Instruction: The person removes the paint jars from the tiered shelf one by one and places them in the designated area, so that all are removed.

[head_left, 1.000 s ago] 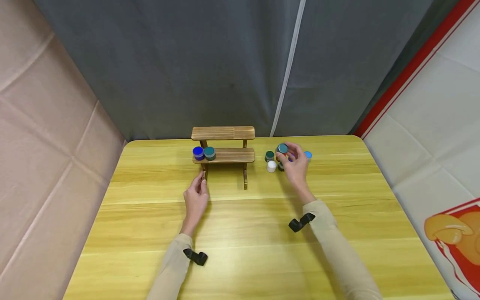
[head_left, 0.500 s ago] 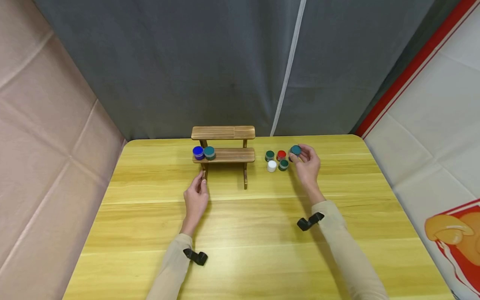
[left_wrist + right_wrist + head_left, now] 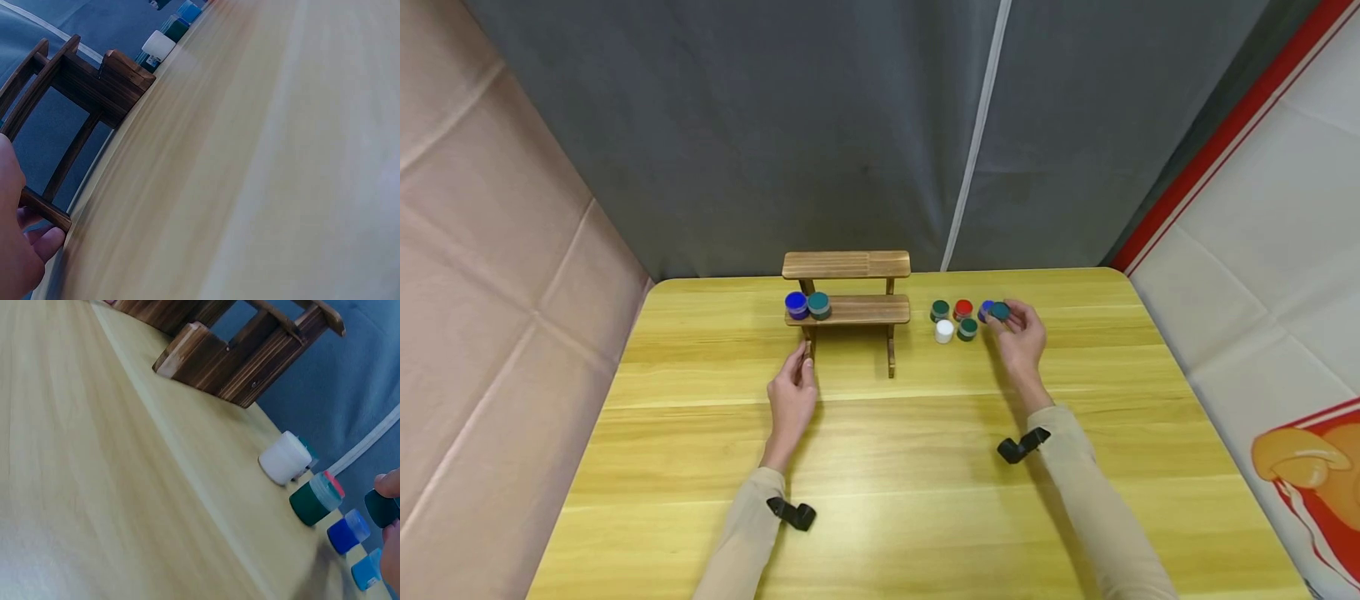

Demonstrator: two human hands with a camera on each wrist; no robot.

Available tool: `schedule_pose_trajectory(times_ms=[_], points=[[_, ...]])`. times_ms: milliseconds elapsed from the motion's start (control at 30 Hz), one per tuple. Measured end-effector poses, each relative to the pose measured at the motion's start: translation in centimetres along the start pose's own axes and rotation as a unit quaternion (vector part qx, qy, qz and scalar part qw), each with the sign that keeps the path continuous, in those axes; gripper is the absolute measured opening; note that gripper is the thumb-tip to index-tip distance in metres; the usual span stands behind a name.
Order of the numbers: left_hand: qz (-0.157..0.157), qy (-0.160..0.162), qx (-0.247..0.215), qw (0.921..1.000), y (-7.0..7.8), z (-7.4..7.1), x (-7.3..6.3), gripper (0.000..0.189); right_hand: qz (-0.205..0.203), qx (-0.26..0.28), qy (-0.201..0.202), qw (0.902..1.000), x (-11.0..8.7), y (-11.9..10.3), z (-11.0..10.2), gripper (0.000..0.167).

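A two-tier wooden display rack (image 3: 872, 311) stands near the table's back edge. My left hand (image 3: 791, 402) pinches the front of its left foot; the left wrist view shows the fingers around the dark wooden foot (image 3: 47, 211). On the lower shelf, at its left end, a blue-lidded paint jar (image 3: 797, 306) and a teal-lidded one (image 3: 819, 307) sit side by side. My right hand (image 3: 1022, 342) holds a dark teal paint jar (image 3: 999, 311) between thumb and fingers. That jar overlaps a blue paint jar (image 3: 986, 309) in the head view and is clear of the table in the right wrist view.
Left of my right hand stand a red-lidded jar (image 3: 963, 309), a white jar (image 3: 943, 332) and two dark green ones, one at the front (image 3: 967, 330) and one behind (image 3: 939, 310). A light blue jar (image 3: 367, 570) shows beneath the hand. A grey curtain (image 3: 737, 167) hangs behind the table.
My right hand has carried the teal jar rightward from over the red jar, then slightly down beside the blue jar. The left hand and rack have stayed put.
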State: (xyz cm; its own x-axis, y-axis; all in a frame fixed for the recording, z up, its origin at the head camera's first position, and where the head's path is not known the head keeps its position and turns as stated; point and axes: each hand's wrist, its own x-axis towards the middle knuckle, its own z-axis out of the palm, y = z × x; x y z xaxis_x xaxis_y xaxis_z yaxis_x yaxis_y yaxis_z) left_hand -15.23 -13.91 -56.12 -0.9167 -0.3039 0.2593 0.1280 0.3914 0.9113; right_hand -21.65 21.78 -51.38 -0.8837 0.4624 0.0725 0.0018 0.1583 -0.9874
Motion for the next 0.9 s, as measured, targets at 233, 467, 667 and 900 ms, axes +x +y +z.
schedule_pose_trajectory(times_ms=[233, 467, 667, 900], points=[[-0.008, -0.006, -0.006, 0.9999, 0.1, -0.1, 0.0, 0.037, 0.032, -0.009, 0.004, 0.9995, 0.0, 0.9, -0.2, 0.043], [-0.009, -0.008, -0.003, 0.9999, 0.2, -0.1, 0.0, 0.037, 0.057, -0.033, -0.002, 0.9978, -0.2, 2.0, -0.1, 0.044], [-0.013, -0.003, -0.005, 0.9999, 0.2, -0.1, 0.0, 0.037, 0.063, -0.044, -0.001, 0.9971, -0.1, 2.5, 0.0, 0.043], [-0.009, 0.001, -0.001, 1.0000, 0.2, 0.0, -0.1, 0.037, 0.055, -0.050, -0.004, 0.9972, 0.0, 2.9, 0.2, 0.042]])
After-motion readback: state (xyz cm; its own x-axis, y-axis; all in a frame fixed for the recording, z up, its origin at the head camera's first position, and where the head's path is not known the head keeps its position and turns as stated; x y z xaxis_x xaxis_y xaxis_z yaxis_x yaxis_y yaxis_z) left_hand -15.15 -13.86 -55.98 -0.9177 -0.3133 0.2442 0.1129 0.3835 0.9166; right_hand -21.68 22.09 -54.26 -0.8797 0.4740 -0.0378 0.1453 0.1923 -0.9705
